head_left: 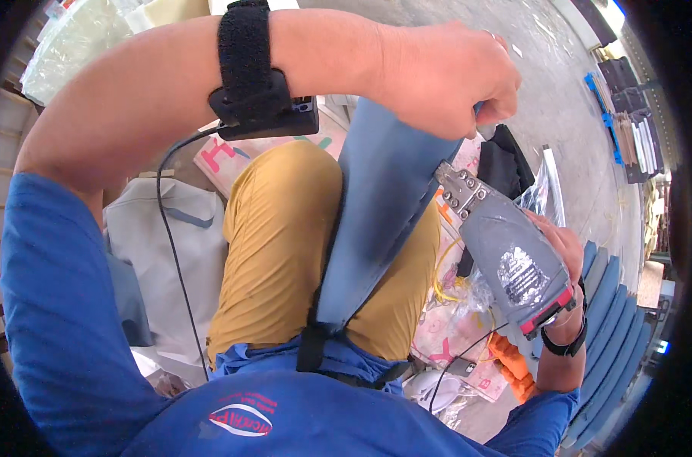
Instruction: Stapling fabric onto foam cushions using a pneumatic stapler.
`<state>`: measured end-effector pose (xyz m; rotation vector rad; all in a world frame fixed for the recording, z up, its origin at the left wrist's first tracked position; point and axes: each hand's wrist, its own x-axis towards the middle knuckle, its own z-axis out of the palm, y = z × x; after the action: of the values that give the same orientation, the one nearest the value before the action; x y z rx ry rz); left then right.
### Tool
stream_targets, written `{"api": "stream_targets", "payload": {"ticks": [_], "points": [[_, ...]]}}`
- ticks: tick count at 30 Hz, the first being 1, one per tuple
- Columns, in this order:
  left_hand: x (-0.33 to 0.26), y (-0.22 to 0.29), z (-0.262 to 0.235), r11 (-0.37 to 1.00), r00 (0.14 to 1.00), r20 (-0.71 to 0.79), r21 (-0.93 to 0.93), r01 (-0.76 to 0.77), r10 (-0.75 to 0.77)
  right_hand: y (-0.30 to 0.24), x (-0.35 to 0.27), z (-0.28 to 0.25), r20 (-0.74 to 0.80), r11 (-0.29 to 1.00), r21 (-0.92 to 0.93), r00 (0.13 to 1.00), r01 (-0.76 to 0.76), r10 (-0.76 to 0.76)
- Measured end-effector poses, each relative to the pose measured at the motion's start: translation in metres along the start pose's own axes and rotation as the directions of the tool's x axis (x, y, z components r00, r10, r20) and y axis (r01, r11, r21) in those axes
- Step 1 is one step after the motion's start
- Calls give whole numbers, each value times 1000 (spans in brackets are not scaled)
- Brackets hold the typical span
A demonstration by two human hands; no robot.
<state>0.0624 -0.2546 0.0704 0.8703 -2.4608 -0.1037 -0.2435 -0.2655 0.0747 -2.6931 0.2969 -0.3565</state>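
A long blue-grey covered panel [384,198] rests across my lap, narrow toward my waist and wider at its far end. My left hand [460,80] grips the far edge of this panel, its fingers closed over the rim. In my right hand [560,247] is a grey staple gun [506,244] with a bolted metal nose and a red rear end. Its nose meets the right edge of the panel, just below my left hand. The tool's body hides most of my right fingers.
Several blue-grey curved panels [608,335] stand stacked at the right. Grey fabric [167,259] lies left of my legs. Clear plastic, a black bag [506,164] and orange cloth [511,365] lie to the right. A black cable [178,259] hangs from my left wrist device.
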Motion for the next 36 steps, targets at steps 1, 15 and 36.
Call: {"api": "stream_targets", "payload": {"ticks": [1,15,36], "points": [[1,0,2,1000,1000,-2,-3,-3,3,0,-1,-1,7,1000,-12,1000,-5,6],[5,-11,-19,971,970,173,-199,-133,168,1,-6,-3,43,997,0,996,-78,78],[0,0,6,992,991,-108,-84,-93,84,8,10,-12,-13,996,92,1000,-22,24]]}}
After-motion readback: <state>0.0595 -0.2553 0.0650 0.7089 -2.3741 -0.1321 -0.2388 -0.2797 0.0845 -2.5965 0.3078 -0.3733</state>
